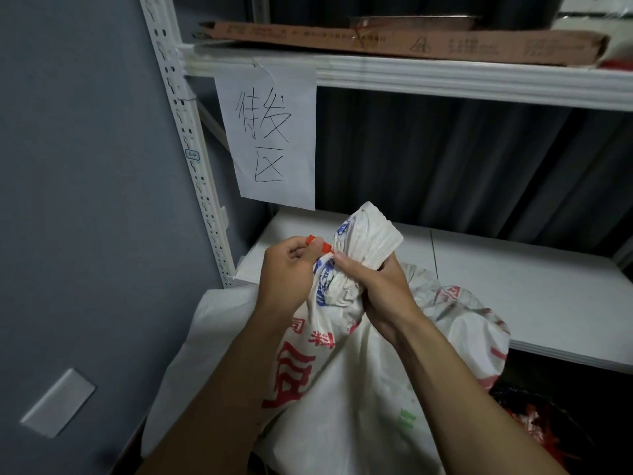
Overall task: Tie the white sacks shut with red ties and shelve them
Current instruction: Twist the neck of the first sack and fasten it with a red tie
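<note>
At frame centre my right hand [380,289] clenches the white sack [342,389] at its gathered neck. My left hand [287,269] pinches a red tie [318,243] against the neck's left side, before the lower shelf [513,286].

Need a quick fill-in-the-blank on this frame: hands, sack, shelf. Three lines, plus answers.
1. The left hand pinches a ___ tie.
2. The right hand grips the gathered neck of the ___ sack.
3. A flat cardboard box lies on the shelf ___ the paper sign.

Missing words: red; white; above.
</note>
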